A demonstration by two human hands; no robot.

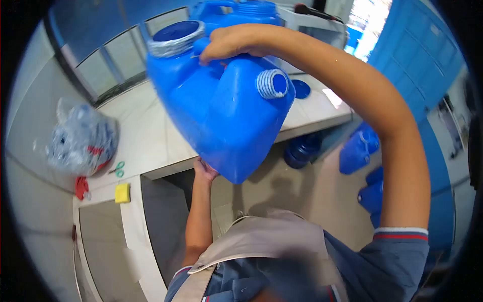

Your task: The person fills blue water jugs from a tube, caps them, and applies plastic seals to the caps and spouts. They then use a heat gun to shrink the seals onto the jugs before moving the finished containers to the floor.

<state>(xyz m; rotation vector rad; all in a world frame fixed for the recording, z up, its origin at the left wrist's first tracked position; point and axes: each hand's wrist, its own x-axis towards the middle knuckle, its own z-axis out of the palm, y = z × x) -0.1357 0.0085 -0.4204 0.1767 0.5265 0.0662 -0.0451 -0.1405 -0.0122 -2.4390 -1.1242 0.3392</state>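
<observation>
The large blue jug [216, 113] is held tilted at twelve o'clock, its handle [199, 46] gripped by the closed right hand [229, 43], its underside supported by the left hand [206, 170], with fingers partly hidden. The counter [143, 133] is partly obstructed by it; another blue container [241, 19] is noted behind, a blue lid [302, 89] at one o'clock, and a plastic bag [83, 141], scissors [118, 170] and yellow sponge [122, 193] around nine.

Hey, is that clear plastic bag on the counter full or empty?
Full, or close to it: the clear plastic bag bulges out round, with bluish stuff showing through. I can't tell exactly what's inside.
</observation>
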